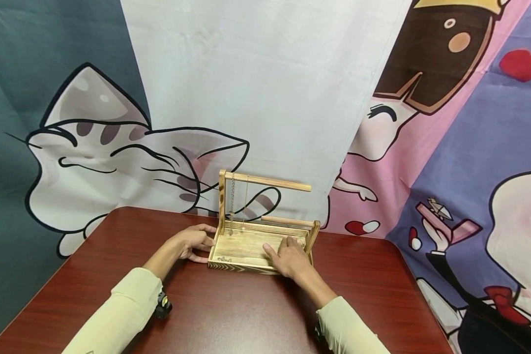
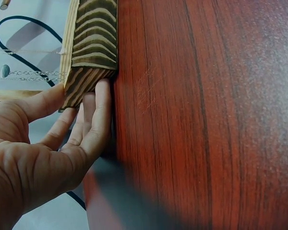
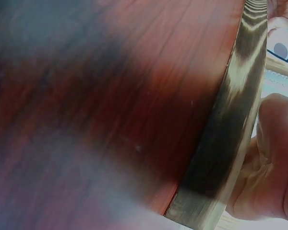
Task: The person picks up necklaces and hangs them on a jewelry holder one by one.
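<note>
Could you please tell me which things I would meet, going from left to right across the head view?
Left hand → tall post → thick chain → thin chain → right hand → printed heart.

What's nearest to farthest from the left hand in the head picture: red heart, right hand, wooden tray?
1. Wooden tray: touching the left hand.
2. Right hand: over the tray's right side.
3. Red heart: high on the backdrop, far right.
</note>
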`<state>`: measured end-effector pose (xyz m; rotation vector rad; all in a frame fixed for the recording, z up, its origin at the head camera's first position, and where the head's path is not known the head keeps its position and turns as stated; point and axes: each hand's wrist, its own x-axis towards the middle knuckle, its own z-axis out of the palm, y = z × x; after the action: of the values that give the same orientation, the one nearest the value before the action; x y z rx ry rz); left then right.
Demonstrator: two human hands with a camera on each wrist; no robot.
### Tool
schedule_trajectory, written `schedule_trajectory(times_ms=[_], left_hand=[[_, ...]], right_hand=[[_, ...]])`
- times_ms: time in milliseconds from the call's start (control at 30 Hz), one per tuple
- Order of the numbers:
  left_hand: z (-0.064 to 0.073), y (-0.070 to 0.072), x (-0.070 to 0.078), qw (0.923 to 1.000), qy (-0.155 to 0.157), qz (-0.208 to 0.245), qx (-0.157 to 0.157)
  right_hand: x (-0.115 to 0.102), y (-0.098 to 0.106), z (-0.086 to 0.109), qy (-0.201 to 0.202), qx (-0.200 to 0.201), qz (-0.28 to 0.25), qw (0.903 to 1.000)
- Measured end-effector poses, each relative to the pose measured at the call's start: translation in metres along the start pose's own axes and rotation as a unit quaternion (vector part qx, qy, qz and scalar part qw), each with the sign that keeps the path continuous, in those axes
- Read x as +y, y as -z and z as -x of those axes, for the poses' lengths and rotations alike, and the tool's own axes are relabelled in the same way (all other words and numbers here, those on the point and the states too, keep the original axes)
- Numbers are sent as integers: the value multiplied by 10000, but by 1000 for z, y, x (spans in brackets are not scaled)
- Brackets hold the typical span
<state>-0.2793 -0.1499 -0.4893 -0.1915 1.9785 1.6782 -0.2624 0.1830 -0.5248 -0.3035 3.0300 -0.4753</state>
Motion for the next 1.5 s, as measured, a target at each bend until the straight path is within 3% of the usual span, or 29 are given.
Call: schedule_trajectory(times_ms=[167,300,600,733,867,967,1100,1500], left_hand=[[0,0,0,10000,3,-11,-16],[1,1,1,10000,4,-33,4],[0,4,2,10000,17,-27,-4],[0,3,0,10000,-7,-21,-3],[-1,1,-2,10000,-46,-32,-1],[-3,-1,-2,10000,-52,17,18],[-3,-2,-1,10000,-26,40,50],[-1,-4,0,10000,-3,-18,70]], right_hand=[[-6,12,2,-6,-110,315,9994],[-3,10,-5,212,-113,671,9975],[-9,24,-8,247,-797,729,9938],[1,12,-16,646,-539,935,9921],[9,1,-26,855,-614,1075,9886],[2,7,-22,794,-823,1004,9884],[-10,18,-12,840,-787,866,9896],[-38,16,-3,758,-1066,496,9902]])
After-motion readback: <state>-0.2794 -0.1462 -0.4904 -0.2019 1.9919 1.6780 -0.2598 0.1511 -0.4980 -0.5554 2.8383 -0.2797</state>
